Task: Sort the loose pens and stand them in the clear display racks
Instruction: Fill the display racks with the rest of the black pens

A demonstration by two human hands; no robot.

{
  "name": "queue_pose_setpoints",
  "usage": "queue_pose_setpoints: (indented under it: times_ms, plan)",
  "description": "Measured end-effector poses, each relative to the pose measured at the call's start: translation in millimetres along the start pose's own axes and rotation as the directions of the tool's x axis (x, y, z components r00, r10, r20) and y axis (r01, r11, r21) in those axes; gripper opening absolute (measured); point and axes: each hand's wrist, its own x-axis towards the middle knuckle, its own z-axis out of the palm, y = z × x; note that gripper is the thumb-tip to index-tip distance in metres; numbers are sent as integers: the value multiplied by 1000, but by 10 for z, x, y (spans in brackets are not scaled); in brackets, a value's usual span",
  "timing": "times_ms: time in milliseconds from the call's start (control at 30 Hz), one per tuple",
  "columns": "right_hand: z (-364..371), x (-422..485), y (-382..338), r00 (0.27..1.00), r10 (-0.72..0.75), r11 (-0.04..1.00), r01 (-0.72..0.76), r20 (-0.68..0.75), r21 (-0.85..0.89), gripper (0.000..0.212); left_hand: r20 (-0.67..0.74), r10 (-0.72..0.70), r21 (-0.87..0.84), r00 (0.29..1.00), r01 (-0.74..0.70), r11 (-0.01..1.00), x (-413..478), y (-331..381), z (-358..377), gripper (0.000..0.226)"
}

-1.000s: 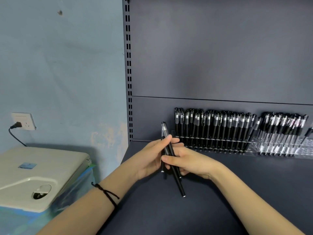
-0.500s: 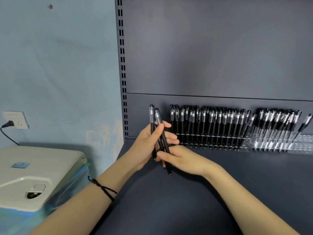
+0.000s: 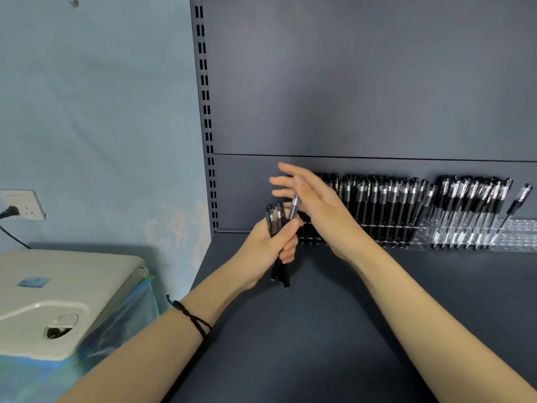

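My left hand point(image 3: 268, 248) grips a bundle of several black pens point(image 3: 279, 270) upright over the dark shelf, caps up. One pen with a clear, silvery top point(image 3: 294, 206) sticks higher than the others. My right hand point(image 3: 315, 203) is just behind it with straight, spread fingers pointing left, its palm by that pen's top. At the back of the shelf a clear display rack point(image 3: 377, 228) stands packed with black pens. A second clear rack point(image 3: 520, 235) to the right is partly filled, and a single pen point(image 3: 518, 200) leans at its right.
The dark grey shelf surface point(image 3: 319, 330) stretches in front of the racks, with a slotted upright point(image 3: 207, 112) at its left edge. Left of the shelf sits a beige machine point(image 3: 58, 289) on a blue-wrapped base. A wall socket with a plug point(image 3: 23, 203) is above it.
My right hand has let go of its pinch on a pen, risen and spread its fingers. The pens now stand gathered in my left hand's grip.
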Motion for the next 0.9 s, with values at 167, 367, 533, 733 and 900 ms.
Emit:
queue_pose_setpoints:
  times_ms: [167,367,533,733,900]
  plan:
    - [63,23,-136,991,57,983,-34,125,-180,32,14,-10,213,1000,7,977,16,-20,-13,29]
    - [40,-20,-19,989,53,981,-25,141,-192,34,96,-194,254,976,165,953,-39,-113,-16,29]
    - [-275,-60,-29,1000,5,1000,-5,-1,-30,26,91,-248,67,964,243,968,75,-23,319,29]
    - [-867,-212,171,928,222,961,-155,-300,231,20,21,-288,-158,957,288,944,372,-34,823,30]
    - [-1359,-339,331,921,261,959,-214,-289,185,23,-34,-313,-175,949,302,937,546,-205,1285,23]
